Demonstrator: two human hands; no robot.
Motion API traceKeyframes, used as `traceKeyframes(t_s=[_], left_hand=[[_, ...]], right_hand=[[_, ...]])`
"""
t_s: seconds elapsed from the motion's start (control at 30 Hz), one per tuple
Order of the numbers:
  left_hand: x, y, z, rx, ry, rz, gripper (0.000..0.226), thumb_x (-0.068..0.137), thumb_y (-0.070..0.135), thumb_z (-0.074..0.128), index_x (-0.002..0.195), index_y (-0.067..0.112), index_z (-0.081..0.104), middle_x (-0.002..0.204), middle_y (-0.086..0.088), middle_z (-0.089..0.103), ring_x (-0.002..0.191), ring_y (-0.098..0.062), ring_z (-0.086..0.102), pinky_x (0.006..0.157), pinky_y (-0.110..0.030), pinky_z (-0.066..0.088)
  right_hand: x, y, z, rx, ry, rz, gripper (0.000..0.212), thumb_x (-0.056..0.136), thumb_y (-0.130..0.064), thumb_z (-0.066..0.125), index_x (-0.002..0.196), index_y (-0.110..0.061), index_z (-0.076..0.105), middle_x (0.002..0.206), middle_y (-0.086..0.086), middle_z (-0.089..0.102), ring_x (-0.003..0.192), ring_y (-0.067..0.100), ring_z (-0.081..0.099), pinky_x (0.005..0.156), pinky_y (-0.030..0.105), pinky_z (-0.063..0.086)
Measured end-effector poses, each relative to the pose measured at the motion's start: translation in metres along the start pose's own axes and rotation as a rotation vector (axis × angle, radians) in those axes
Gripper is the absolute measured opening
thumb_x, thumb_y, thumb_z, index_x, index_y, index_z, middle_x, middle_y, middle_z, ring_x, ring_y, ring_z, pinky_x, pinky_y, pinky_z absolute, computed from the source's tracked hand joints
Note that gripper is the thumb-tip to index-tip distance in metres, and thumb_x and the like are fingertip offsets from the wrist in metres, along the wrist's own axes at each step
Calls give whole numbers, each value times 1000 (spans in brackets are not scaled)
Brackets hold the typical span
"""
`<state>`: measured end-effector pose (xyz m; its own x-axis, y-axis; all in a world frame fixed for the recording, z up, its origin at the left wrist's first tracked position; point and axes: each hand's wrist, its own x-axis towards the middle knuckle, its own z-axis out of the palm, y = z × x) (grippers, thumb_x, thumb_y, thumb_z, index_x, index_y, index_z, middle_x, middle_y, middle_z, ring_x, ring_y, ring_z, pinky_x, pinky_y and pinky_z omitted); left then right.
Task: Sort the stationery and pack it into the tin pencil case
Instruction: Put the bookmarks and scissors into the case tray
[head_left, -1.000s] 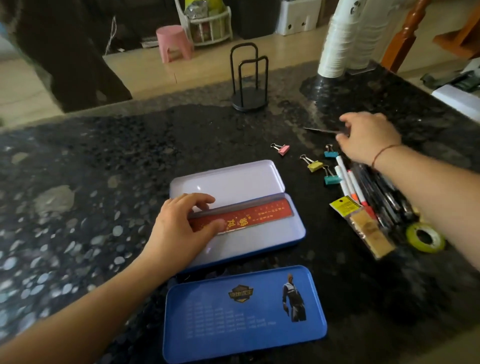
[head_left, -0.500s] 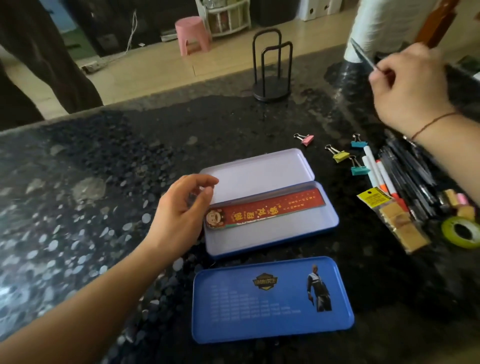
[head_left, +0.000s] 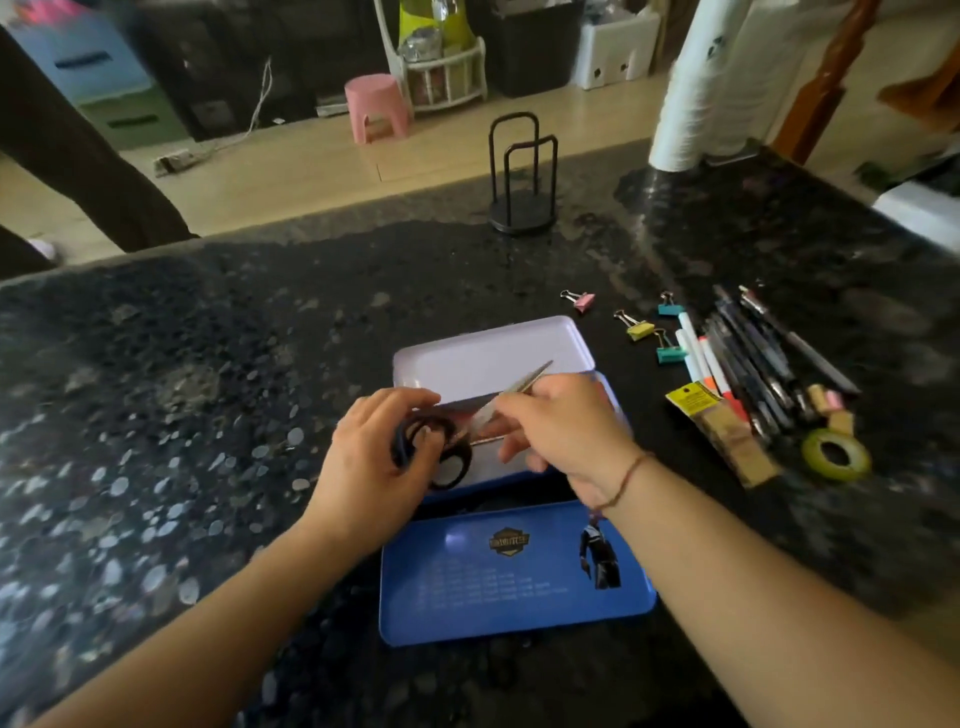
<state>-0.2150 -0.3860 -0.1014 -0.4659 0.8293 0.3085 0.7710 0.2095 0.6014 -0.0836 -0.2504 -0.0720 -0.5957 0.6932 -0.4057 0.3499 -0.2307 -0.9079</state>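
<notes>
both hands hold the scissors at centre frame: left hand grips the handles, right hand pinches the blades; lid print unreadable.

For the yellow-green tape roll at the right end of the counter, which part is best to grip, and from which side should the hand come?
The tape roll lies flat on the counter with its open centre facing up. Come from above and pinch across the ring wall, one finger in the hole and the thumb outside. The near and right sides look freest; small erasers and a packet lie close on the far and left sides.
</notes>
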Motion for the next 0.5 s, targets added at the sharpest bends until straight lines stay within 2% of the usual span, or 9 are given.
traceKeyframes(t_s=[0.07,0.13,0.2,0.4,0.5], left_hand=[[-1,-2,3,92,-46,20,33,82,40,60,111,25,64,106,16,60,106,-12,55,94,-41,44],[-1,-5,7,212,-83,47,34,79,49,57,105,29,66,104,17,61,107,-15,53,94,-40,34],[-1,-5,9,287,-92,71,31,78,50,58,102,32,67,104,18,62,109,-14,51,93,-39,27],[-1,-6,12,303,-103,82,39,79,56,50,103,32,68,105,18,62,111,-14,46,93,-36,20],[-1,-8,12,321,-110,94,40,81,56,49,102,30,70,105,17,63,111,-16,47,94,-39,23]], right_hand=[[3,-1,1,30,-48,108,14,89,-8,57,90,4,63,76,19,69,42,17,55,32,19,27],[5,0,-2,39,-84,166,13,90,-6,57,79,1,60,67,15,63,36,13,47,31,16,23],[6,-1,-7,50,-103,197,16,92,-8,57,77,-1,58,63,13,61,33,11,45,29,16,22],[7,3,-23,24,-100,197,14,93,-13,58,88,0,57,63,13,63,33,11,48,29,17,25],[5,2,-29,3,-90,167,16,94,-12,57,94,3,59,65,14,64,33,11,49,29,17,26]])
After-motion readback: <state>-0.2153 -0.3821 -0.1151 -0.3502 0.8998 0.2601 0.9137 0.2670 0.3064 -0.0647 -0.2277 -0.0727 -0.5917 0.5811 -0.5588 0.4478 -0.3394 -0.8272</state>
